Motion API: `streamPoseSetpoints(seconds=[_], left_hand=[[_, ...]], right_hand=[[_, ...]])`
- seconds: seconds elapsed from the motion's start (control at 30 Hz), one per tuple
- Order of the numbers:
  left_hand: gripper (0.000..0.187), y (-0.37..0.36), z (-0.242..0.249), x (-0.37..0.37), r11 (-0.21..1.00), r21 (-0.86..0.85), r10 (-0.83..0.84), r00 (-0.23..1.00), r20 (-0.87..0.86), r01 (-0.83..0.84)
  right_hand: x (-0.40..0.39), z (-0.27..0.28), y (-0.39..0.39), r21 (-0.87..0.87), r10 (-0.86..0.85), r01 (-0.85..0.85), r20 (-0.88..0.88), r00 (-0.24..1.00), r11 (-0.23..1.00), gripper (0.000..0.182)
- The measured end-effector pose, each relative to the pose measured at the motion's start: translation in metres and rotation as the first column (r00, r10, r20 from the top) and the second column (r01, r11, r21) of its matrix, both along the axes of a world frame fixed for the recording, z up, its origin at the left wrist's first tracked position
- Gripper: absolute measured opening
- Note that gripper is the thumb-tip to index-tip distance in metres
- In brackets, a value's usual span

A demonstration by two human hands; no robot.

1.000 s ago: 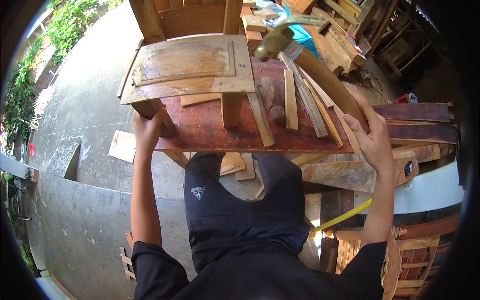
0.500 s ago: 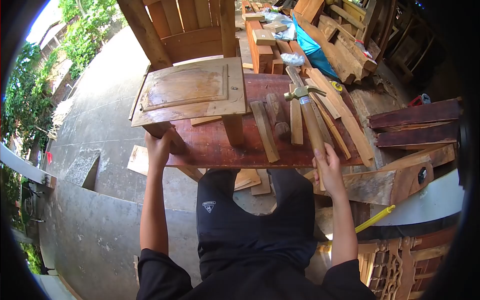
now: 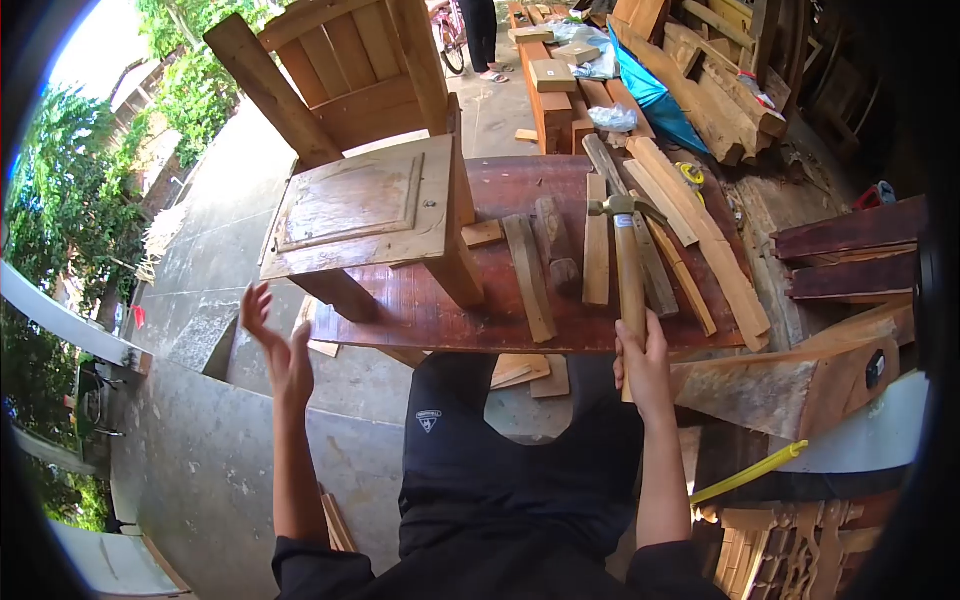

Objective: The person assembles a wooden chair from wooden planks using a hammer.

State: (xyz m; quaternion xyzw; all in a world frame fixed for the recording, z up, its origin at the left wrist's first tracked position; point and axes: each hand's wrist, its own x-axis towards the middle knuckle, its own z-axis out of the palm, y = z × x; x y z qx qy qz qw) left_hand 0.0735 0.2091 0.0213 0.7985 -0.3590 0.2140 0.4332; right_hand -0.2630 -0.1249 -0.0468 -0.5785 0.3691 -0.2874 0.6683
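A small wooden chair [image 3: 350,203] with a slatted back and a panelled seat stands on the dark red tabletop [image 3: 400,315], left of the middle. Just below the seat's front left corner is my left hand [image 3: 284,350], its fingers spread and nothing in them; it looks apart from the chair. My right hand [image 3: 642,365] is wrapped round the handle of a claw hammer [image 3: 627,255]. The hammer is held upright, head at the top, over several wooden strips [image 3: 596,240] lying on the table.
Planks and small boxes [image 3: 552,75] are stacked behind the table, with a blue sheet [image 3: 645,95] beside rough timber. A tape measure [image 3: 690,175] lies at the table's right edge. At the back, a person's legs [image 3: 482,35] stand near a bicycle [image 3: 450,35].
My left hand has let go of the chair leg and moved down and left with its fingers opened. The chair now sits turned at an angle. A person's legs have come into view behind.
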Motion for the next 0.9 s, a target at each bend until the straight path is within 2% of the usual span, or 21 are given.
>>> streamPoseSetpoints(seconds=[0.03, 0.07, 0.13, 0.2, 0.27, 0.33, 0.4, 0.47, 0.5, 0.6, 0.63, 0.73, 0.9], left_hand=[[0.079, 0.001, 0.012, -0.007, 0.997, -0.012, 0.073, 0.99, 0.117, -0.072], [0.062, -0.003, 0.025, -0.013, 0.988, -0.096, 0.14, 0.961, 0.237, -0.121], [0.038, -0.008, 0.064, -0.023, 0.992, -0.102, 0.103, 0.963, 0.25, -0.079], [0.027, -0.038, 0.108, -0.036, 0.995, -0.078, -0.034, 0.969, 0.245, 0.055], [0.021, -0.076, 0.151, -0.043, 0.989, 0.097, -0.136, 0.949, 0.283, 0.113], [0.02, -0.118, 0.17, -0.031, 0.964, 0.204, -0.232, 0.92, 0.316, 0.173], [0.021, -0.153, 0.176, -0.015, 0.931, 0.332, -0.247, 0.932, 0.266, 0.151], [0.027, -0.176, 0.164, 0.029, 0.873, 0.476, -0.332, 0.844, 0.421, 0.106], [0.039, -0.186, 0.159, 0.037, 0.85, 0.51, -0.295, 0.92, 0.257, 0.13], [0.047, -0.196, 0.148, 0.053, 0.818, 0.548, -0.23, 0.973, 0.032, 0.175], [0.053, -0.195, 0.147, 0.055, 0.805, 0.573, -0.212, 0.977, 0.037, 0.153], [0.057, -0.198, 0.143, 0.058, 0.804, 0.578, -0.11, 0.99, -0.092, 0.143], [0.056, -0.201, 0.15, 0.05, 0.801, 0.586, -0.088, 0.993, -0.084, 0.12]], right_hand=[[0.0, 0.0, 0.001, -0.008, -0.005, 0.005, -0.017, 1.0, 1.0, 0.041], [-0.001, 0.001, 0.002, -0.018, -0.007, 0.007, -0.036, 0.999, 1.0, 0.041], [-0.001, 0.002, 0.002, -0.034, -0.002, 0.0, -0.06, 0.998, 0.999, 0.041], [-0.002, 0.005, 0.001, -0.045, 0.015, -0.019, -0.072, 0.997, 0.999, 0.041], [-0.002, 0.006, -0.001, -0.058, 0.031, -0.036, -0.082, 0.996, 0.998, 0.041], [-0.002, 0.005, -0.001, -0.06, 0.045, -0.051, -0.09, 0.995, 0.997, 0.041], [-0.003, 0.006, -0.001, -0.059, 0.049, -0.054, -0.091, 0.995, 0.997, 0.04], [-0.004, 0.005, 0.0, -0.054, 0.047, -0.051, -0.076, 0.996, 0.997, 0.04], [-0.005, 0.003, 0.0, -0.062, 0.043, -0.049, -0.083, 0.996, 0.997, 0.04], [-0.006, 0.002, 0.0, -0.083, 0.021, -0.028, -0.089, 0.996, 0.996, 0.038], [-0.005, 0.0, 0.002, -0.073, 0.034, -0.041, -0.093, 0.995, 0.996, 0.039], [-0.007, -0.002, -0.001, -0.096, 0.02, -0.029, -0.092, 0.996, 0.995, 0.041], [-0.009, 0.005, -0.002, -0.095, 0.035, -0.045, -0.106, 0.994, 0.994, 0.04]])
